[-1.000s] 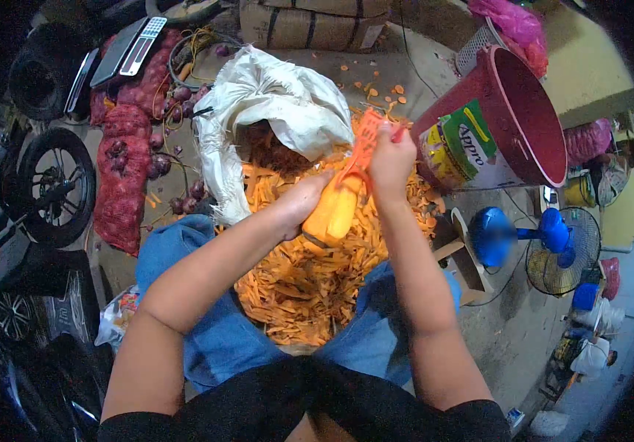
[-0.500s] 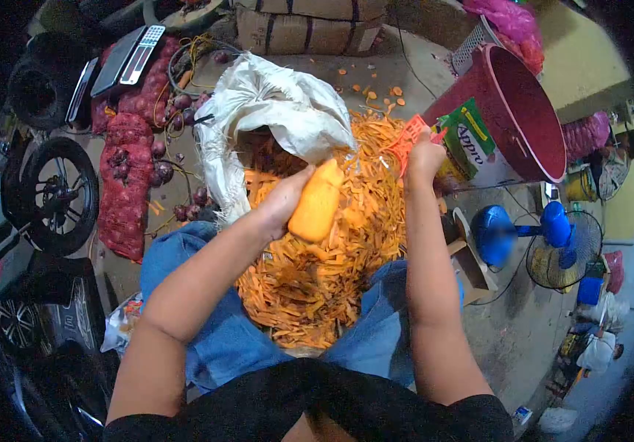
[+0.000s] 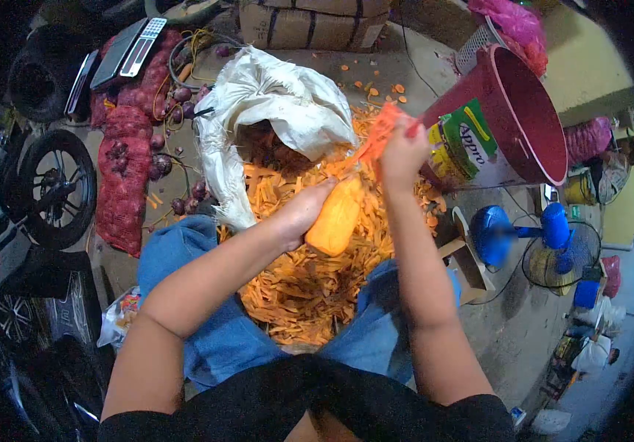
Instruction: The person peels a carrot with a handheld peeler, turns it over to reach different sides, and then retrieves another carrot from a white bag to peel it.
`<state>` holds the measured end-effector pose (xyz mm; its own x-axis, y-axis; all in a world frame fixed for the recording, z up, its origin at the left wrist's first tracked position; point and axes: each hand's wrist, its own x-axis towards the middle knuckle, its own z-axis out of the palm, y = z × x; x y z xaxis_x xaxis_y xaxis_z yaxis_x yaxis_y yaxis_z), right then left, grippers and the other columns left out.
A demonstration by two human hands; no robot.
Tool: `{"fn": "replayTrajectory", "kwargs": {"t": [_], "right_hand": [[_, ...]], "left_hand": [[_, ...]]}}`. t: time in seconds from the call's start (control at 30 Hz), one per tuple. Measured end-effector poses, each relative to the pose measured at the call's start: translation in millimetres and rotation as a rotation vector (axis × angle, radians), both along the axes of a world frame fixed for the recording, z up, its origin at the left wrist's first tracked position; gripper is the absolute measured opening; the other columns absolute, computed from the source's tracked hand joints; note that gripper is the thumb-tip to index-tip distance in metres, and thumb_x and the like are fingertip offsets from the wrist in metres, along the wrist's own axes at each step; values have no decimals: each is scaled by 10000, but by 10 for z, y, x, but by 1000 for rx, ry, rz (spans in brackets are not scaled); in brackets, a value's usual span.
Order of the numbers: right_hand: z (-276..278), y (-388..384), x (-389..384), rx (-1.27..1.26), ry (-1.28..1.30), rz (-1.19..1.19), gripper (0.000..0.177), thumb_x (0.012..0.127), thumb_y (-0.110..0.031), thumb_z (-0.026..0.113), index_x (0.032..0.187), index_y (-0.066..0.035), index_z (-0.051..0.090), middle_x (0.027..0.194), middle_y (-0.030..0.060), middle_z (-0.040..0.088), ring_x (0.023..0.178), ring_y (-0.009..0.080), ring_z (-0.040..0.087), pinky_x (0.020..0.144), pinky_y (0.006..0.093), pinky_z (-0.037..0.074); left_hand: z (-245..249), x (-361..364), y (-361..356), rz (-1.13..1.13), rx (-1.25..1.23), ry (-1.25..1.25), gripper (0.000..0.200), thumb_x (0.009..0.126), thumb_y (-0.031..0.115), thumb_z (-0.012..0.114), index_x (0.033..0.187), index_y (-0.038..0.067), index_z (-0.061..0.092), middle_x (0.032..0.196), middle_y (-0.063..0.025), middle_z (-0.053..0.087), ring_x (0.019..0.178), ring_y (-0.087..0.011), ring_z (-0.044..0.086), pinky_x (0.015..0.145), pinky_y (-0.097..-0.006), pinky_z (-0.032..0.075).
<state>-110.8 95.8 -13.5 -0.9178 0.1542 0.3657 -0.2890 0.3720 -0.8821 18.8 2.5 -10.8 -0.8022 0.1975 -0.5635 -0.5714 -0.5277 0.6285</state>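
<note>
The carrot (image 3: 335, 217) sits in the curled fingers of the left hand (image 3: 304, 210), its far tip just short of the right hand (image 3: 402, 155), whose fingers are clamped on an orange peeler (image 3: 380, 132). This looks like the start of a peeling stroke, which calls for the blade laid flat and drawn along the carrot. Under the fingers the peel heap (image 3: 309, 280) leaves open room, while a white sack (image 3: 273, 103) crowds beyond the left fingers and a red bucket (image 3: 523, 110) stands just outside the right ones.

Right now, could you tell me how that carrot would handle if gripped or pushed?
The carrot looks stiff, jutting straight from the left hand. Its peeled surface is probably slippery. Being rounded, it would likely roll.
</note>
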Motion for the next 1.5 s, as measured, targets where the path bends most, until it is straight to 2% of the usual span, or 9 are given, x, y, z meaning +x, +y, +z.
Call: {"fn": "replayTrajectory", "kwargs": {"t": [0.13, 0.17, 0.33, 0.4, 0.5, 0.6, 0.8, 0.9, 1.5], "right_hand": [[-287, 388, -421, -28, -132, -248, 202, 785, -159, 458, 687, 17, 469, 591, 59, 480, 530, 149, 427, 497, 298, 345], [-235, 394, -411, -168, -367, -250, 199, 791, -170, 463, 722, 15, 486, 634, 21, 495, 558, 104, 431, 503, 264, 350], [-90, 145, -244, -366, -245, -53, 204, 784, -174, 478, 713, 17, 466, 619, 25, 477, 541, 99, 411, 499, 268, 341], [82, 63, -132, -509, -319, -12, 221, 781, -181, 483, 693, 20, 451, 581, 38, 459, 518, 100, 386, 492, 276, 332], [267, 10, 19, -259, 27, 126, 219, 790, -205, 475, 738, 8, 469, 598, 19, 456, 524, 92, 384, 500, 251, 338], [381, 21, 95, 75, 341, 172, 209, 805, -206, 453, 769, -2, 481, 623, 3, 460, 549, 87, 394, 528, 222, 345], [357, 155, 92, -15, 2, 315, 178, 781, -202, 465, 793, -27, 493, 629, 98, 509, 560, 180, 499, 529, 283, 386], [368, 223, 144, 716, -164, 419, 144, 667, -106, 478, 798, -52, 503, 646, 192, 527, 653, 342, 519, 566, 405, 398], [204, 335, 507, 913, -192, 602, 302, 679, -323, 534, 739, -36, 463, 616, 180, 541, 588, 340, 535, 533, 419, 423]], "left_hand": [[282, 74, 0, -57, -92, 132, 385, 845, 347, 295, 1010, 45, 468, 889, -61, 552, 728, -138, 554, 644, -267, 453], [255, 53, -69, -34, -41, 81, 382, 845, 341, 301, 1012, 39, 466, 893, -63, 551, 734, -138, 553, 645, -264, 452], [222, -29, -201, 170, 112, 1, 366, 822, 334, 373, 1019, 37, 459, 894, -74, 544, 777, -144, 542, 696, -273, 437], [164, -33, -268, 109, -30, 46, 393, 754, 288, 498, 1038, 26, 427, 910, -75, 526, 813, -149, 524, 718, -270, 420], [82, -81, -370, -72, -928, 321, 597, 569, 166, 662, 1061, 2, 366, 948, -87, 481, 847, -151, 475, 747, -265, 385], [176, -77, -412, -169, -1080, 351, 641, 560, 180, 679, 1080, 15, 342, 948, -90, 466, 862, -165, 462, 758, -276, 381], [122, -28, -366, 107, -527, 302, 620, 583, 156, 666, 1084, 57, 315, 964, -90, 426, 875, -157, 449, 749, -266, 387], [156, -65, -425, 97, -363, 178, 648, 581, 110, 654, 1098, 39, 270, 947, -122, 424, 788, -186, 494, 645, -296, 448], [105, -141, -498, 81, -134, 344, 705, 551, 24, 669, 1116, 91, 252, 988, -71, 396, 894, -163, 451, 738, -279, 412]]}}
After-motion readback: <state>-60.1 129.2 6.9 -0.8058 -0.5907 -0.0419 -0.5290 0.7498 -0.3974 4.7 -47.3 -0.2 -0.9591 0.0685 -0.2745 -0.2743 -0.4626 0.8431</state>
